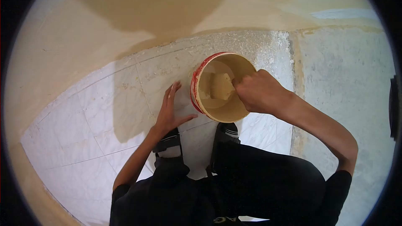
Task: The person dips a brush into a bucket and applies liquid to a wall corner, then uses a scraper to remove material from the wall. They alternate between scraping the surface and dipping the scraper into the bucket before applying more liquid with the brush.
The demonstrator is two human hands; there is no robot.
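Observation:
A round bucket (195, 88) with a red and white outside stands on the tiled floor in front of my feet, its inside coated beige. Over its right rim reaches my right hand (258, 91), closed around the handle of a brush (222, 86) whose wide, beige-covered head is inside the bucket. The handle is mostly hidden by my fingers. My left hand (171, 111) is just left of the bucket, fingers spread, holding nothing and apart from the bucket's side.
A beige wall (146, 4) with a damp-looking darker area and shadow curves along the far side. Pale crumbs lie on the floor tiles (92, 121) near it. A grey panel (339, 67) is at the right, with a dark object (393, 106) at the edge. My sandalled feet (169, 142) are below the bucket.

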